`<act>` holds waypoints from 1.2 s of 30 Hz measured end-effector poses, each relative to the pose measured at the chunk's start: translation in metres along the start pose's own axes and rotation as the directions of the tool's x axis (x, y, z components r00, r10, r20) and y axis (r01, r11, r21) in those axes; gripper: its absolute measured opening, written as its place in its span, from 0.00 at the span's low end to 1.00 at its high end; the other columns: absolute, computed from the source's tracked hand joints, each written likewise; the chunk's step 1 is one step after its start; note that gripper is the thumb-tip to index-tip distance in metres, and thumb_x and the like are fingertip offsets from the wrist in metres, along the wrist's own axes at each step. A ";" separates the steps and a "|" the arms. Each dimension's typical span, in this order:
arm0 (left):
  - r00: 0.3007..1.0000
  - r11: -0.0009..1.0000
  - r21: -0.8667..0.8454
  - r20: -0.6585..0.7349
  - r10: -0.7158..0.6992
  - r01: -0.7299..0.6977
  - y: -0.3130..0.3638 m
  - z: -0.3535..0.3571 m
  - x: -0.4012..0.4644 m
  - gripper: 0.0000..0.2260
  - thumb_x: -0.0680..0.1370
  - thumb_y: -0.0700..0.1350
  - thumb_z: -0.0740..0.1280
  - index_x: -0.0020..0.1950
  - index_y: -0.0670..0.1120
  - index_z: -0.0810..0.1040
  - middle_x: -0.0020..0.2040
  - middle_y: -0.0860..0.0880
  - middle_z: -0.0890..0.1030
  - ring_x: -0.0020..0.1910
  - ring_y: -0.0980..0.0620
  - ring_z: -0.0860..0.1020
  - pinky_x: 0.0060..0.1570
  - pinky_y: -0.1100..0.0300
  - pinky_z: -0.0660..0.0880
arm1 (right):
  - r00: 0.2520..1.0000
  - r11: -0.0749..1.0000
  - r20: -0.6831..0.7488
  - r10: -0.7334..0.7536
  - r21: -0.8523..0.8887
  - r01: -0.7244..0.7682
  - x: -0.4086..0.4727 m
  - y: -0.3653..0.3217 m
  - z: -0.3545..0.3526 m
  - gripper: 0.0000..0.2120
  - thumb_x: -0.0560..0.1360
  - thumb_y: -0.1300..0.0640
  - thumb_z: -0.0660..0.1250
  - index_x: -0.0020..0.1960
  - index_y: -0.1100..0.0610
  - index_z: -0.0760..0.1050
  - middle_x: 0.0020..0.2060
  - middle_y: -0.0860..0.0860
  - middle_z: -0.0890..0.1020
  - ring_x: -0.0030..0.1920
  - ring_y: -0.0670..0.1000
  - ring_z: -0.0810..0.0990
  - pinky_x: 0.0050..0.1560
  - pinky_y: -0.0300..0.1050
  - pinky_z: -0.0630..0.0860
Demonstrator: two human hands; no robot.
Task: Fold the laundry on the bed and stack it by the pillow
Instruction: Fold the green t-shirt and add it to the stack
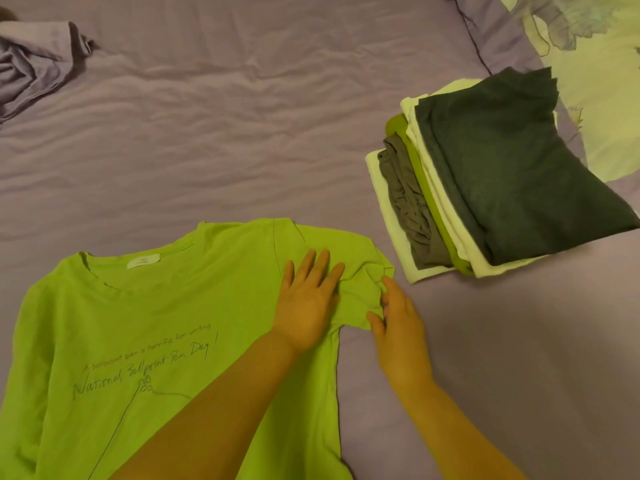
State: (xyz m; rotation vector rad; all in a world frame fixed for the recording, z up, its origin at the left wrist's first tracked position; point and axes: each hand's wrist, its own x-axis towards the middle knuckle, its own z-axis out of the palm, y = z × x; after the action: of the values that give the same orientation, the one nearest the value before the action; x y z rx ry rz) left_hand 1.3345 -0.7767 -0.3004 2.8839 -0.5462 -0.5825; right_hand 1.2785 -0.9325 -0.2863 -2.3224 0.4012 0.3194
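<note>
Looks like the fold's just starting on the green shirt (pixel 166 341) spread lower left: left hand (pixel 304 306) presses flat, fingers straight, right hand (pixel 398 327) pinches the sleeve (pixel 363 289), which probably needs folding inward next, stack (pixel 502 174) waiting upper right by the pillow (pixel 595 81).

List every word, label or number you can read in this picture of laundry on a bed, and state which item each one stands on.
"A ballpoint pen is terrific for writing": small upper line of handwritten-style print on the chest of the lime green cotton T-shirt.
"National Ballpoint Pen Day!": larger line just beneath it on the same shirt.
White neck label inside the collar: print too small to read.
Stack of folded clothes: no text visible.
</note>
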 end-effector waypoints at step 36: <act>0.880 0.690 -0.577 0.118 -0.460 0.437 0.019 -0.040 0.034 0.06 0.77 0.46 0.67 0.51 0.47 0.80 0.50 0.46 0.82 0.51 0.45 0.79 0.46 0.56 0.73 | 0.997 0.999 -0.082 0.001 0.050 0.003 0.044 -0.016 -0.015 0.16 0.79 0.58 0.62 0.66 0.55 0.72 0.45 0.54 0.81 0.46 0.55 0.79 0.45 0.51 0.76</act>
State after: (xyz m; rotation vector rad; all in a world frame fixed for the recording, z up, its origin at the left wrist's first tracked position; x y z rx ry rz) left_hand 1.3735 -0.8040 -0.2720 2.3856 0.3375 -0.6185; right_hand 1.3270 -0.9404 -0.2811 -2.2918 0.4435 0.2114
